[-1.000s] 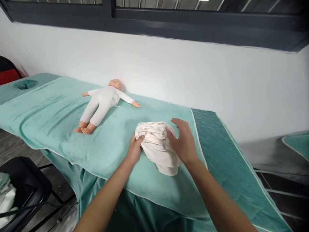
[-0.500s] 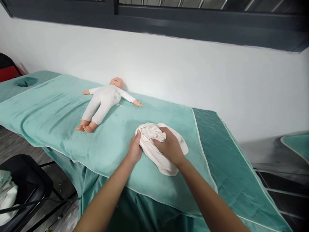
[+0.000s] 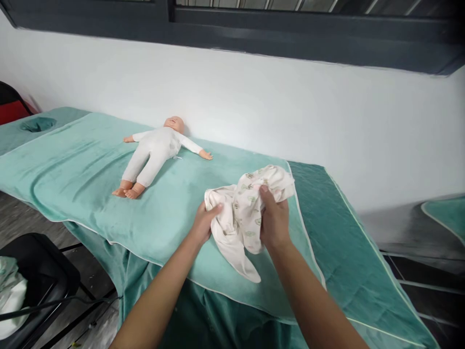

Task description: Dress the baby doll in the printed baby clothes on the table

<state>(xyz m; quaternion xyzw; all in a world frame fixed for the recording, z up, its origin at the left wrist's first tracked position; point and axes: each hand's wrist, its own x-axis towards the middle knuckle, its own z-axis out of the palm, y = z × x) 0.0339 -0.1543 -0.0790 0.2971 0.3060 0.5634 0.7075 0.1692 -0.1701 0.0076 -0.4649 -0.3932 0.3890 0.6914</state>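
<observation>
Right hand shifted rightward – garment spread, print showing

Left hand pinches its bunched left edge, right grips the printed part – thin, wrinkled cloth over plush green sheet. Doll lies to the left, arms splayed.

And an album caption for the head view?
Left hand and right hand grasp a printed cream garment; a white-clad baby doll lies on the green-covered massage bed.

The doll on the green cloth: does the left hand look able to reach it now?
Probably yes, once free: the left hand is holding the white patterned garment, but only green cloth shows between that hand and the doll.
</observation>
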